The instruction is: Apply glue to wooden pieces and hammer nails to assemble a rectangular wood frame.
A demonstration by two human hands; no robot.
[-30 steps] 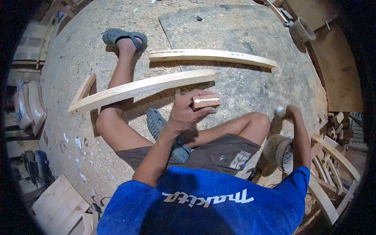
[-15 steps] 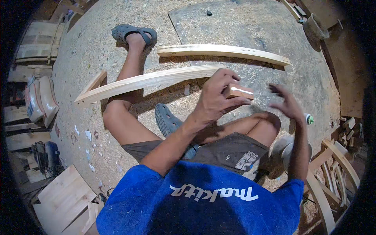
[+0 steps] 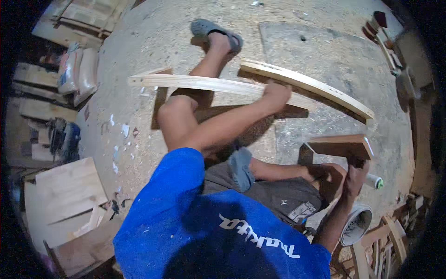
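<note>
I sit on a dusty concrete floor with my legs out in front. My left hand (image 3: 276, 95) grips the right end of a long curved wooden slat (image 3: 200, 83) that lies across my raised left knee. A second curved slat (image 3: 307, 83) rests on the floor just beyond it. Low on the right, my right hand (image 3: 355, 178) holds up a flat wooden block (image 3: 340, 146) by its lower edge. Beside this hand, a small white can with a green cap (image 3: 374, 181) lies on the floor.
Grey sandals are on my feet (image 3: 217, 32) (image 3: 239, 167). A white bucket (image 3: 356, 226) and wooden chair parts (image 3: 385, 237) sit at the lower right. Plywood boards (image 3: 69, 187) and sacks (image 3: 76, 69) line the left. Tools lie at the far right (image 3: 388, 42).
The wooden block has passed from my left hand to my right hand. My left hand has reached forward and closed on the near curved slat. My view has swung to the left.
</note>
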